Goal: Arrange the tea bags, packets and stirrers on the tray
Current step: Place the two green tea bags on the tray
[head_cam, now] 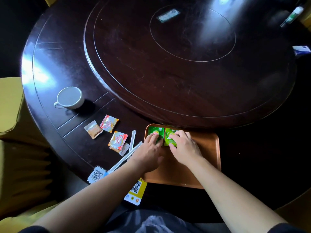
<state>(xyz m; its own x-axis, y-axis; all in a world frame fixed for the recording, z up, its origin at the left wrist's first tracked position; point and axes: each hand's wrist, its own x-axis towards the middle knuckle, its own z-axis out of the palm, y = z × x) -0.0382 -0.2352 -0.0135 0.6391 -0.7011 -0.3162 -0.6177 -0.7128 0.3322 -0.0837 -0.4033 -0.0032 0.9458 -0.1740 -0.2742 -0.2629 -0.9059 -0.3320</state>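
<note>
An orange-brown tray (208, 158) lies at the near edge of the dark round table. Two green tea bags lie side by side in its far left corner. My left hand (149, 153) rests flat with its fingertips on the left tea bag (155, 132). My right hand (185, 148) presses its fingers on the right tea bag (169, 137). Left of the tray on the table lie two red-orange creamer packets (109, 123) (117, 140), a brown sugar packet (93, 129), another small packet (123, 149) and two white wrapped stirrers (133, 140) (124, 158).
A white cup (69, 97) stands further left on the table. QR-code cards lie at the near edge (96, 174) (135, 190). A raised turntable (185, 56) fills the table's middle. A yellow-covered chair (15, 132) is at the left.
</note>
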